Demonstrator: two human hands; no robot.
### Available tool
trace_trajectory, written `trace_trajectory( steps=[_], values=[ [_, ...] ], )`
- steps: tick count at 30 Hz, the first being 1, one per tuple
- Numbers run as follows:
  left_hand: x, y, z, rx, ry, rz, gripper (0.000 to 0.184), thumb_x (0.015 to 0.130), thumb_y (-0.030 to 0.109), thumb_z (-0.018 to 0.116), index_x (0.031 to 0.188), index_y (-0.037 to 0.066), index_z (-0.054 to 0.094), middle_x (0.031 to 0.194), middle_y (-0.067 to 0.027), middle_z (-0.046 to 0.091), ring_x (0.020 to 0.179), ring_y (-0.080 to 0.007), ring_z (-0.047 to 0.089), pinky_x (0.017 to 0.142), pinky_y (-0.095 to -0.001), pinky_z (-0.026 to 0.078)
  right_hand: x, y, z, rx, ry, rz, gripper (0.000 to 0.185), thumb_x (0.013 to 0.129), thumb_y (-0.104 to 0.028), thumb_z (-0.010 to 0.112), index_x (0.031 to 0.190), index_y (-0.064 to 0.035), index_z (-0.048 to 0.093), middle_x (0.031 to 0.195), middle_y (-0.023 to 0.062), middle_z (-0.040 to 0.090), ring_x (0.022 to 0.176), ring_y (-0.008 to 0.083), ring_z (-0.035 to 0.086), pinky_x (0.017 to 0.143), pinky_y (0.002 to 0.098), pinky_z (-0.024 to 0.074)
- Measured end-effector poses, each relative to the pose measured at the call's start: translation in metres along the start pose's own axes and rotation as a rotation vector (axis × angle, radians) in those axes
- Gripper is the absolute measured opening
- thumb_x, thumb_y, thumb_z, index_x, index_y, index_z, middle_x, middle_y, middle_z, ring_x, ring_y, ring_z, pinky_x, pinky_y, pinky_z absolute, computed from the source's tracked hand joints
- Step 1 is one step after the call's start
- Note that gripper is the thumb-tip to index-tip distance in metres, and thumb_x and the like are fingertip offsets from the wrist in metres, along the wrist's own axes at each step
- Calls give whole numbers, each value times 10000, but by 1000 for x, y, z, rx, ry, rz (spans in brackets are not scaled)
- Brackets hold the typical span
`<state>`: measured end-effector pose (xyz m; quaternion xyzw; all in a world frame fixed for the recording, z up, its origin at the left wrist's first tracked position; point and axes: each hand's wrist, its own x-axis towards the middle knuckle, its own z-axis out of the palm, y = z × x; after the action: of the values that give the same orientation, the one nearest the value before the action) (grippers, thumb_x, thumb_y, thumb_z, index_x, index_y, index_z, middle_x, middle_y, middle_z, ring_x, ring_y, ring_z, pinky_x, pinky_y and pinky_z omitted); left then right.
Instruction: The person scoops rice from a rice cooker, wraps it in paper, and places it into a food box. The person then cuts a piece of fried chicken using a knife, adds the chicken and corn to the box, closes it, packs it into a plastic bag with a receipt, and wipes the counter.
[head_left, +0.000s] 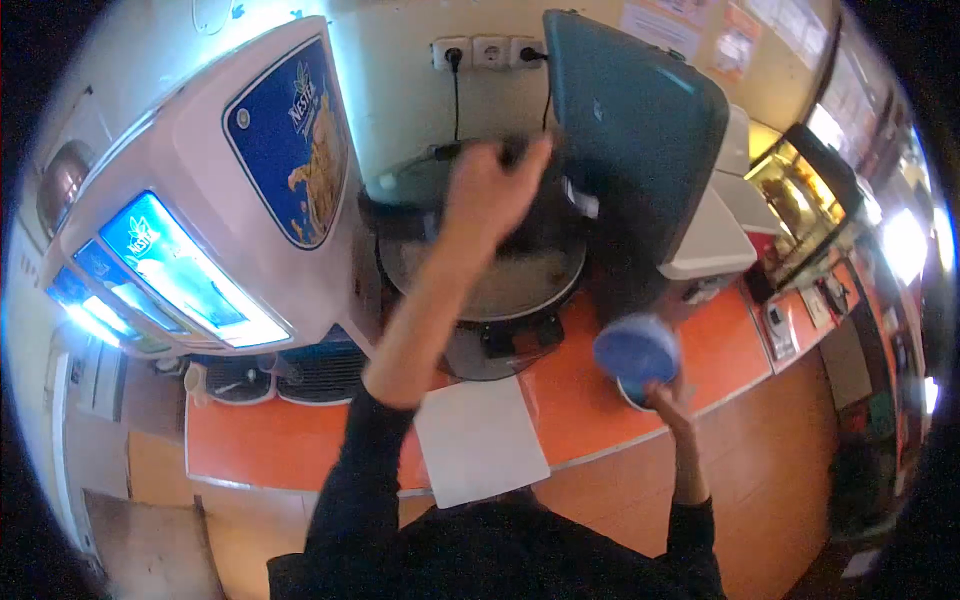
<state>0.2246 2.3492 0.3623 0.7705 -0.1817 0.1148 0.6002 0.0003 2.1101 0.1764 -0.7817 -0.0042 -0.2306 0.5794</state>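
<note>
A large round cooker (480, 290) with pale contents, perhaps rice, stands open on the counter before me. Above its back edge is my left hand (495, 190), blurred, its fingers curled around something dark that I cannot make out. Behind this hand, a dark lid-like shape (400, 218) is partly hidden. To the right, my right hand (668, 398) grips a round blue bowl (637, 348), smeared by motion. Just under it shows a pale curved rim (630, 396), mostly covered. A white square board or sheet (482, 440) lies at the counter's front edge.
A drinks dispenser (190, 200) with lit panels fills the left, its drip trays (320, 375) below. At the right stand a tall teal-lidded box (640, 140) and a lit glass display case (800, 200). Wall sockets (490, 53) with plugged cords are behind the orange counter (270, 440).
</note>
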Motion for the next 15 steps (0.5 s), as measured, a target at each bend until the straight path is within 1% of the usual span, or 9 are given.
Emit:
trace_trajectory(
  steps=[2,4,6,7,8,10,11,13,15],
  values=[
    [50,38,-25,-115,-253,-62,592,660,513,738,921,-16,683,897,-182,671,815,-273,654,768,-368,495,66,-34,3,-131,69,-11,854,713,-384,760,1350,-3,338,1149,214,562,1042,299,575,867,397,471],
    [94,49,-37,-39,-359,-6,615,609,550,758,919,22,693,841,-139,667,786,-240,645,766,-371,506,124,-102,33,-597,-6,11,679,722,-397,725,1237,-26,481,955,230,637,889,346,641,782,419,509],
    [122,47,-40,33,-229,377,585,597,544,756,911,53,702,860,-153,668,806,-287,641,775,-398,509,178,-102,67,-1079,-109,-189,528,771,-435,657,1124,-55,561,824,218,648,777,365,650,702,431,521],
    [124,87,-58,137,-498,-148,619,696,519,719,1178,147,611,1161,-145,594,1072,-225,535,957,-325,371,206,-95,92,-1185,-186,-166,485,764,-424,650,1069,-54,585,814,204,648,756,347,650,691,435,519],
    [128,85,-60,140,-489,-161,619,696,519,719,1178,147,611,1161,-145,594,1072,-225,535,957,-325,371,235,-79,115,-1292,-262,-144,445,757,-414,644,1015,-53,610,804,190,649,734,328,651,681,439,516],
    [142,80,-60,114,-444,180,650,698,524,703,1197,123,589,1179,-139,581,1079,-251,526,940,-356,382,286,-19,153,-1387,-111,-566,307,753,-308,618,927,-57,646,785,158,649,699,296,645,632,429,517],
    [147,79,-60,114,-440,174,650,698,524,703,1197,123,589,1179,-139,581,1079,-251,526,940,-356,382,299,1,166,-1385,-118,-568,307,753,-308,618,927,-57,646,785,158,649,699,296,645,632,429,517],
    [157,80,-62,215,-382,192,640,702,513,700,1192,116,588,1193,-148,571,1094,-270,515,947,-378,373,325,38,181,-1599,-212,-694,263,756,-245,609,927,-47,633,799,131,654,666,247,644,585,395,516],
    [166,78,-63,184,-416,225,658,688,515,709,1198,117,584,1215,-155,555,1117,-281,498,955,-393,364,336,53,189,-1819,-315,-813,223,760,-182,600,928,-37,620,812,103,658,632,197,643,539,361,516]
  ],
)
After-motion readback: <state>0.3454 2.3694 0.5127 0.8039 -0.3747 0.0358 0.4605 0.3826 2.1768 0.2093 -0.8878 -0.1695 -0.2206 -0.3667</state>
